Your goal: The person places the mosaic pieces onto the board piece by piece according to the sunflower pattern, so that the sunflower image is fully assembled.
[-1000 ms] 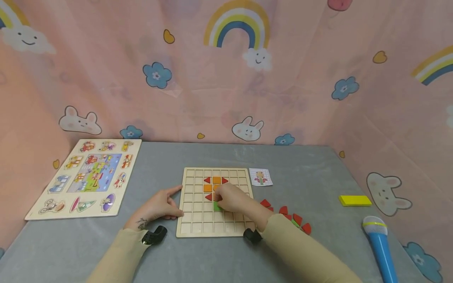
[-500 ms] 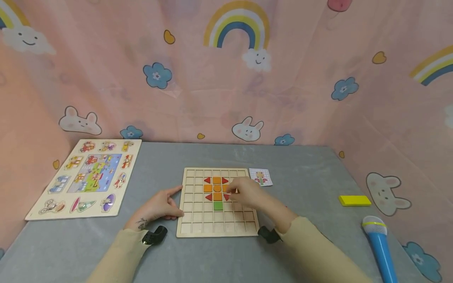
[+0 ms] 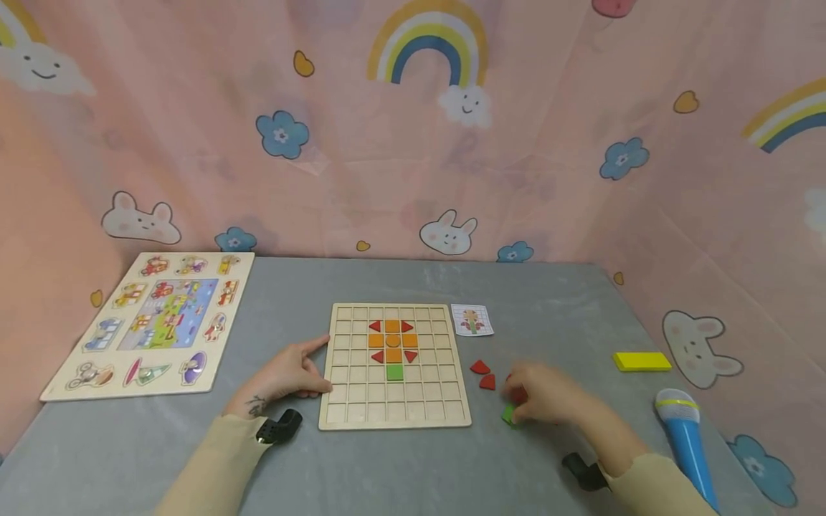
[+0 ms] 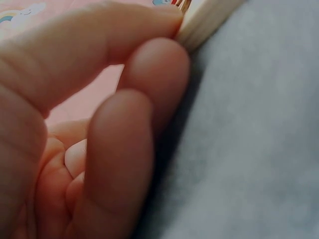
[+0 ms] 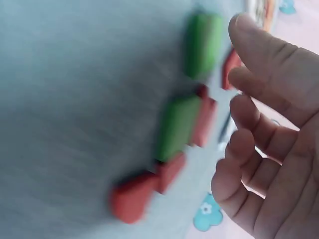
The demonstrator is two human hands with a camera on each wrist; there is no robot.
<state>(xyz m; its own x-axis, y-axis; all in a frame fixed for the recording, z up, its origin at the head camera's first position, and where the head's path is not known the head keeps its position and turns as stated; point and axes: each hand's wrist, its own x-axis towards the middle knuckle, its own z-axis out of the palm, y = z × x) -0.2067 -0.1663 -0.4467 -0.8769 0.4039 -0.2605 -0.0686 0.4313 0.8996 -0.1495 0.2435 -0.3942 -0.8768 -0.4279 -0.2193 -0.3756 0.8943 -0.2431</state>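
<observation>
A wooden grid board point(image 3: 395, 428) lies on the table with orange squares point(image 3: 392, 326), red pieces point(image 3: 410, 356) and a green square point(image 3: 394, 372) in its cells. My left hand point(image 3: 284, 371) rests at the board's left edge, index finger and thumb touching it. Right of the board my right hand point(image 3: 548, 394) hovers over loose pieces, partly covering them in the head view. In the right wrist view, a green block point(image 5: 204, 45), a second green block point(image 5: 179, 127) and a red piece point(image 5: 132, 196) lie near its relaxed fingers, which hold nothing.
A small pattern card point(image 3: 472, 319) lies by the board's far right corner. At the far left is a picture puzzle board point(image 3: 71, 380). A yellow block point(image 3: 642, 362) and a blue toy microphone point(image 3: 692, 444) lie on the right. A printed pink curtain point(image 3: 348, 179) stands behind the table.
My right hand has moved off the grid board, right and toward me, over the loose pieces. A red piece now shows right of the lower orange square. My left hand has stayed at the edge.
</observation>
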